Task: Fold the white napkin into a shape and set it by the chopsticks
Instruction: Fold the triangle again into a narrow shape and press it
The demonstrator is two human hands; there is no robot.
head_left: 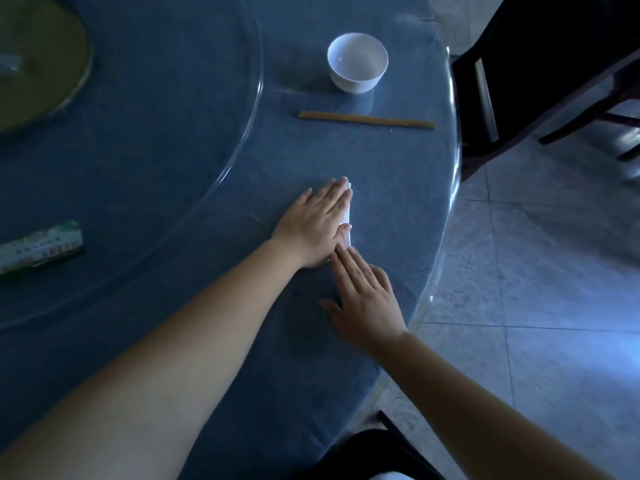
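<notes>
Both hands flat, fingers spread — left hand (317,223) and right hand (363,296) pressing napkin (347,221) near surface's right edge — crease firmly, edges aligned.

Left hand (317,225) flat on napkin (347,223); right hand (367,299) flat beside; chopsticks (367,120) apart.

Glossy glass top (446,202) over matt blue cloth (173,168); chopsticks (367,120) seemingly wood; glossy bowl (357,62).

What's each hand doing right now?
Left hand: open, pressed flat on the white napkin.
Right hand: open, flat, fingertips at the napkin's near end.
</notes>
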